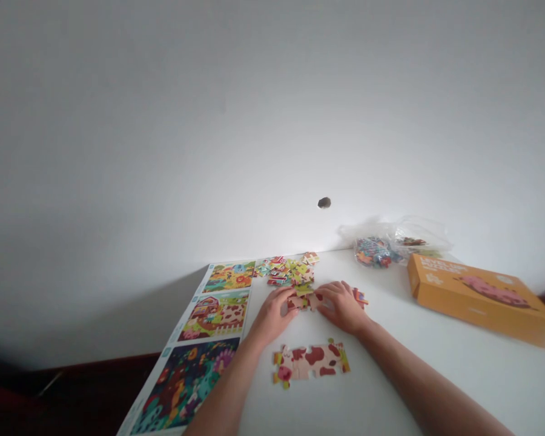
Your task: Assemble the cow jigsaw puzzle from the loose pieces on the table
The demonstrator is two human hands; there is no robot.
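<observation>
My left hand [272,313] and my right hand [343,306] rest on the white table [436,375], fingers curled and meeting on a few joined puzzle pieces [305,300] with red-brown cow spots. Each hand pinches one side of that small cluster. Just behind it lies a heap of loose colourful puzzle pieces [287,270]. In front of my hands lies an assembled strip of puzzle [310,361], pink with brown spots. One loose piece [360,297] lies by my right hand.
A picture sheet [209,333] with three puzzle scenes lies along the table's left edge. An orange puzzle box [476,297] sits at right. Clear plastic bags of pieces [390,245] lie at the back by the white wall [254,121].
</observation>
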